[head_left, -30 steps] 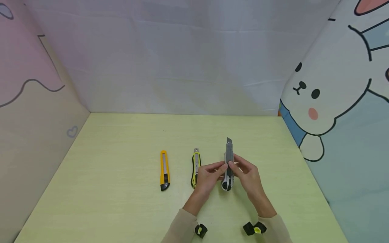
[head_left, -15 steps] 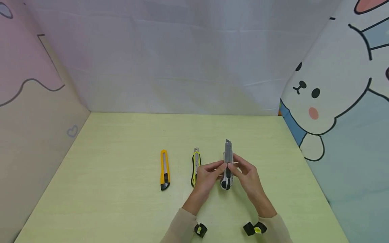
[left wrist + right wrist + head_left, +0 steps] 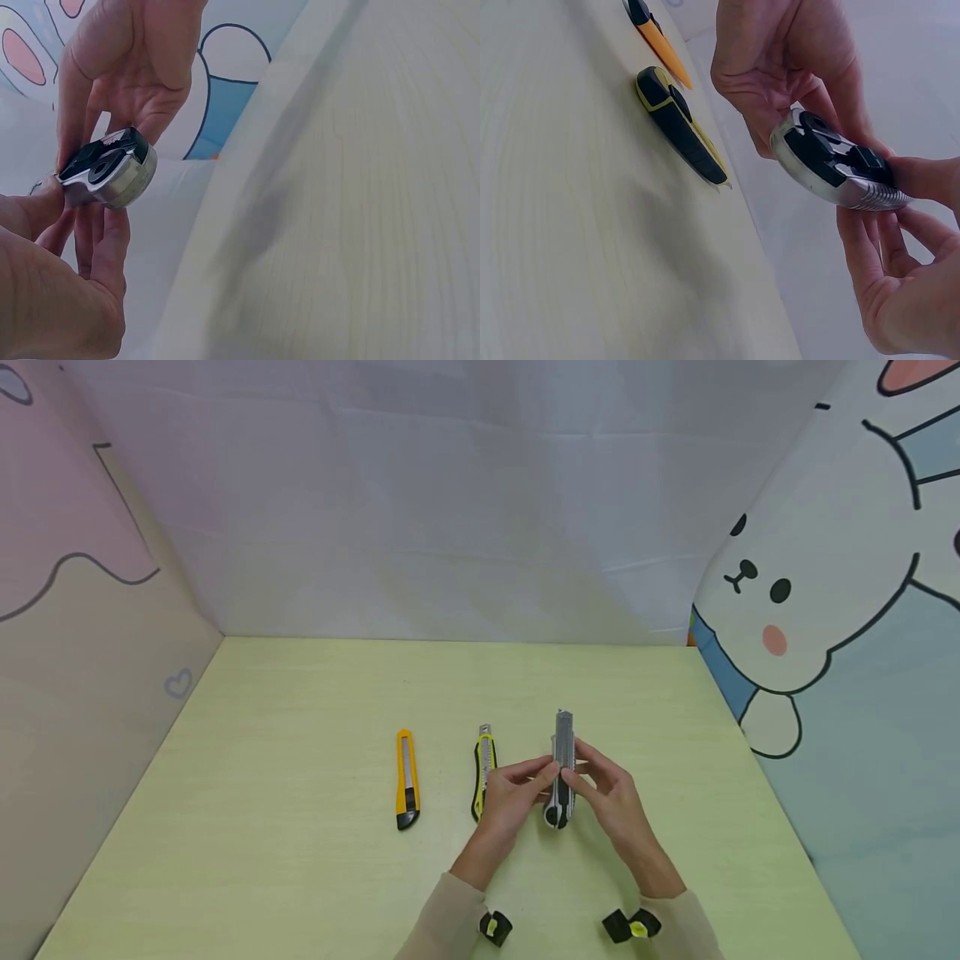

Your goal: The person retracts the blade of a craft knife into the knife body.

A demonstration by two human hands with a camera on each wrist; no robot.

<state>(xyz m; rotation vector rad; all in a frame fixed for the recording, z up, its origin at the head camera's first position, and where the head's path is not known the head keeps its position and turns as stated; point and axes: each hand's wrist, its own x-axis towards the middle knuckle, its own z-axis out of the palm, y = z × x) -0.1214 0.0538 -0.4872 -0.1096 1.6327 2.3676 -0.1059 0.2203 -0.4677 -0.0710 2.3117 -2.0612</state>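
A silver-and-black utility knife (image 3: pixel 564 743) is held up above the table between both hands, its tip pointing away from me. My left hand (image 3: pixel 512 802) pinches it from the left. From the other side my right hand (image 3: pixel 617 806) pinches it, the thumb near the dark slider (image 3: pixel 866 161). Only a tiny bit of blade shows at the tip. The left wrist view shows the rounded rear end of the knife (image 3: pixel 124 176) with the fingers of both hands around it.
A yellow-green and black utility knife (image 3: pixel 486 756) lies just left of my left hand, partly covered by it. Farther left lies an orange utility knife with a black end (image 3: pixel 406 777). Both are on the pale wooden table (image 3: pixel 300 860). A white cloth wall (image 3: pixel 450 527) stands behind.
The silver knife's blade has slid back into its body, from clearly sticking out to barely showing. Both hands keep their hold and have hardly moved.
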